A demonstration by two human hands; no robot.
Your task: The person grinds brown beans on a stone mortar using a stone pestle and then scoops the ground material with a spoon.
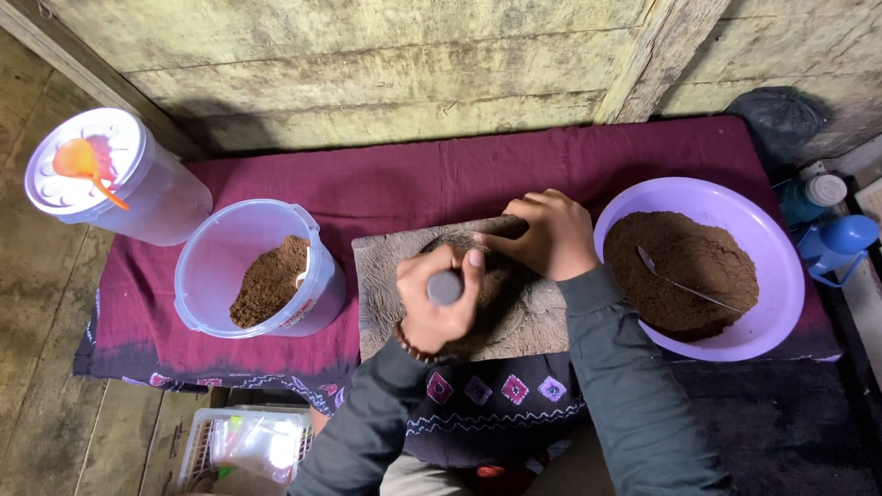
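A flat grey stone slab lies on the maroon cloth in front of me. My left hand is closed around an upright grey stone pestle, its round end showing between my fingers. My right hand rests on the slab's far right part, fingers curled, touching brown powder in the slab's hollow. To the right stands a lilac basin heaped with brown powder and a metal spoon lying in it.
A clear plastic tub partly filled with brown powder stands left of the slab. Farther left is a lidded clear container with an orange scoop on it. Blue bottles and a black bag sit at right. A wooden wall runs behind.
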